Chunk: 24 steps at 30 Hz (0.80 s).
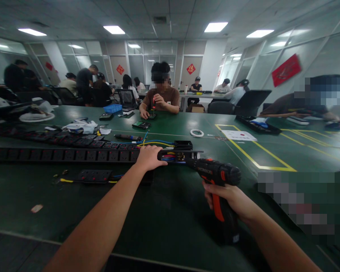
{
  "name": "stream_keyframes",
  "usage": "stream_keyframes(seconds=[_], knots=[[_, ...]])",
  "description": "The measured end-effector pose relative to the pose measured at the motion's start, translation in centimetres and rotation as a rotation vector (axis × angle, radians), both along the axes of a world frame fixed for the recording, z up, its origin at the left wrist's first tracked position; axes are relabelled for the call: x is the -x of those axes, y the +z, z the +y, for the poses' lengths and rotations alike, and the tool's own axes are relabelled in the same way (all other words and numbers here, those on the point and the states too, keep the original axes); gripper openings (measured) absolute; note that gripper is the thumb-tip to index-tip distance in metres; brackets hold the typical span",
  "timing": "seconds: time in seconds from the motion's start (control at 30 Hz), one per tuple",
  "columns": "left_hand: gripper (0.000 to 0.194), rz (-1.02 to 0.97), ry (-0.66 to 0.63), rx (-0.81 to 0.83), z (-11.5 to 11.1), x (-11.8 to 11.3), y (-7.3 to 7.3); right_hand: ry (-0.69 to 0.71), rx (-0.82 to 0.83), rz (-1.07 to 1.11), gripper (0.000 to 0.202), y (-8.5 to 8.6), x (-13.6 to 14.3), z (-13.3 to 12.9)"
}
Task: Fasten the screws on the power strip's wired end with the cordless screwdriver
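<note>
A long black power strip (69,155) lies across the green table, its row of sockets running off to the left. Around its body near the right end is my left hand (150,158), fingers closed on it. Just right of that hand, the strip's end is uncovered, with coloured wires (170,155) showing inside. My right hand (225,194) grips a black and orange cordless drill (215,172) by its handle. The drill's nose points left and meets the open end of the strip; its bit tip is too dark to make out.
A short socket piece (95,176) with yellow wire lies in front of the strip. Behind are more socket strips (82,140), a screwdriver-like tool (127,138), a white tape roll (197,133) and a paper sheet (239,135). Across the table a person holds a red screwdriver (153,102).
</note>
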<state>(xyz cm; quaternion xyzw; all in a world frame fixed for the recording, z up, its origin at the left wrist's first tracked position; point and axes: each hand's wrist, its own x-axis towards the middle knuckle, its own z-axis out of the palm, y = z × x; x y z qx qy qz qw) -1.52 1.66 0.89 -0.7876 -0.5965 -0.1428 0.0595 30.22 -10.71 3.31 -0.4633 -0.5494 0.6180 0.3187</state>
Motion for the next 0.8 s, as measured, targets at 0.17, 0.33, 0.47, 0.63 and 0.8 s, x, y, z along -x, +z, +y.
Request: stream_keyframes(seconds=[0.17,0.33,0.47,0.63,0.8], knots=[[0.077,0.004,0.001,0.011,-0.1,-0.06,0.18,0.014,-0.007,0.002,0.038,-0.07,-0.14,0.02],[0.077,0.005,0.001,0.016,0.04,-0.04,0.04,0.022,-0.014,0.003,0.038,-0.2,-0.19,0.14],[0.077,0.0,-0.001,0.008,0.12,0.01,-0.06,0.004,0.001,0.014,0.038,-0.18,-0.1,0.09],[0.076,0.002,0.002,0.016,0.02,0.01,0.07,-0.001,-0.001,-0.007,0.04,-0.02,0.02,0.01],[0.076,0.006,0.003,0.018,0.1,-0.01,0.06,-0.01,0.01,-0.019,0.041,0.16,0.06,-0.01]])
